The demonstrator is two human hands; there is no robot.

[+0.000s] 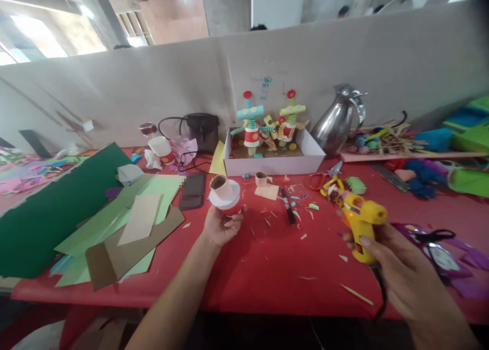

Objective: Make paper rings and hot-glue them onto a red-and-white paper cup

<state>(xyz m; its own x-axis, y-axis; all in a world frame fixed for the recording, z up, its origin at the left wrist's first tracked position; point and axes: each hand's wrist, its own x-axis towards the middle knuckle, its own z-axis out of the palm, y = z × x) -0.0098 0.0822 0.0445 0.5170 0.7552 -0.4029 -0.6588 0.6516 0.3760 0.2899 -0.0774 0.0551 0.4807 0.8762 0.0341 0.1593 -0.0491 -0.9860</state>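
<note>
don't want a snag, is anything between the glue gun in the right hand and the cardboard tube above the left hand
Nothing visible stands between the glue gun and the cardboard tube; the marker and paper scraps lie on the table.

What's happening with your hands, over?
Left hand holding white-and-red piece, short tube on top. Right hand gripping yellow glue gun. Black marker, paper scraps between them.

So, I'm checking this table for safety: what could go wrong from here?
The yellow glue gun in the right hand may be hot and could burn the left hand, which holds a tube-topped piece. The gun's dark cord hangs near the edge of the table and might snag.
</note>
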